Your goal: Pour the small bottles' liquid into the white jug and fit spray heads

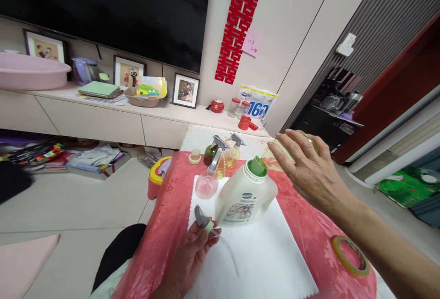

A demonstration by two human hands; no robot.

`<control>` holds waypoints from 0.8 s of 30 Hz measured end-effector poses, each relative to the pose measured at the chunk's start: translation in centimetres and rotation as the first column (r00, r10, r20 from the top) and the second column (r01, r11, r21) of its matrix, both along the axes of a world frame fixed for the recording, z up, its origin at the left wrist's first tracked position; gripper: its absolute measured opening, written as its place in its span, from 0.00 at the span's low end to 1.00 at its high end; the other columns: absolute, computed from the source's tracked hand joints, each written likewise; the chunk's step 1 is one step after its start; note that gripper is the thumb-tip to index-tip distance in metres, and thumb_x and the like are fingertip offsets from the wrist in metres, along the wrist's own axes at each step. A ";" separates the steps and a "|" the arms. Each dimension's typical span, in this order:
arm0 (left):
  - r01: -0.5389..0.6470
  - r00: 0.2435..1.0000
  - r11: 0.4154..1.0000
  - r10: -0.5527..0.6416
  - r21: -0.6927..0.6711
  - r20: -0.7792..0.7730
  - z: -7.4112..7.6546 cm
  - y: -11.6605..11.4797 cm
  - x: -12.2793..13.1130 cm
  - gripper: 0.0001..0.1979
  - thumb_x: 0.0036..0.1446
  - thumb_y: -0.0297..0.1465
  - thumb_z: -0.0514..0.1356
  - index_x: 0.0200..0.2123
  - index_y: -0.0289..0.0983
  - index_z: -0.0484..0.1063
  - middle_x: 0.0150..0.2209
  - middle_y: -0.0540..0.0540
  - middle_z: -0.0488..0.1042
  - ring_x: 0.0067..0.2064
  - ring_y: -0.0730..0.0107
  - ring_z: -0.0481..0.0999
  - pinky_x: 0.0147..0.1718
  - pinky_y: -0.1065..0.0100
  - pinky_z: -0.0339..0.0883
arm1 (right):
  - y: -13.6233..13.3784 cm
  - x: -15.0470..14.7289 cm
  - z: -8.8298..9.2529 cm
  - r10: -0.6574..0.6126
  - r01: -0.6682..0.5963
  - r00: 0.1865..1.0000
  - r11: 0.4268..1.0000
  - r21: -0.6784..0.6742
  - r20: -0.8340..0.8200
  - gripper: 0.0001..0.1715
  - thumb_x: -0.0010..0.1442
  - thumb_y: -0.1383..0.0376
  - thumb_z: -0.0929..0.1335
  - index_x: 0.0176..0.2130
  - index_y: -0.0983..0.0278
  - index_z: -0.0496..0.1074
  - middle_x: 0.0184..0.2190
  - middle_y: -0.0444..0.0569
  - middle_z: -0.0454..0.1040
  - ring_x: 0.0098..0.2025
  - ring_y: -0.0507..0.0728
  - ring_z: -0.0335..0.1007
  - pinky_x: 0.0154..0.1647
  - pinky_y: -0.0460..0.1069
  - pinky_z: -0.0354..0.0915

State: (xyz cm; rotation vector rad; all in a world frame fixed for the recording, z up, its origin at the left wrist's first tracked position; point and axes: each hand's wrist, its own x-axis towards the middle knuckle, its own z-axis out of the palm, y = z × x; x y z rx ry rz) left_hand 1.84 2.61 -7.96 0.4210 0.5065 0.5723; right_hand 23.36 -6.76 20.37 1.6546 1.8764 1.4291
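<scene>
**Hand and Item Positions Relative to the White Jug**

The white jug (245, 198) stands upright on the surface (302, 225). Just in front of the jug, the left hand (192, 253) is clamped on a grey spray head (202, 220). Right of the jug's top, the right hand (309, 171) covers a pale container (275, 152); whether it grips cannot be told. A pink spray bottle (206, 184) stands just left of the jug.

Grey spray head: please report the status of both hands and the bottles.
Left hand pinches grey plastic spray head. Right hand on pale object, grip unclear. Headless pink round bottle beside white plastic jug. Nothing between.
</scene>
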 end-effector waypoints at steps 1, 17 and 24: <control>0.000 1.000 1.000 0.000 0.000 0.000 0.0 0.0 0.0 0.25 0.39 0.36 0.79 0.42 0.37 0.81 0.43 0.41 0.84 0.43 0.60 0.83 0.45 0.63 0.75 | 0.0 0.0 0.1 0.005 -0.005 1.000 1.000 0.001 0.009 0.18 0.73 0.76 0.59 0.60 0.70 0.62 0.62 0.59 0.62 0.65 0.68 0.57 0.58 0.64 0.61; 0.004 1.000 1.000 -0.004 0.008 -0.002 -0.6 0.0 -0.1 0.23 0.43 0.36 0.78 0.43 0.37 0.80 0.45 0.41 0.83 0.44 0.60 0.83 0.46 0.62 0.75 | 0.0 -0.6 0.2 0.054 -0.055 0.996 0.998 0.008 0.072 0.16 0.73 0.76 0.59 0.58 0.70 0.63 0.61 0.59 0.64 0.63 0.68 0.59 0.58 0.64 0.59; 0.010 1.000 1.000 -0.010 0.008 0.008 -0.5 0.1 0.0 0.24 0.42 0.35 0.78 0.43 0.37 0.80 0.44 0.43 0.84 0.43 0.61 0.83 0.45 0.63 0.75 | -0.4 0.3 -1.3 -0.049 0.054 0.995 0.996 0.066 -0.084 0.22 0.70 0.76 0.59 0.61 0.67 0.62 0.63 0.56 0.62 0.64 0.66 0.58 0.57 0.63 0.59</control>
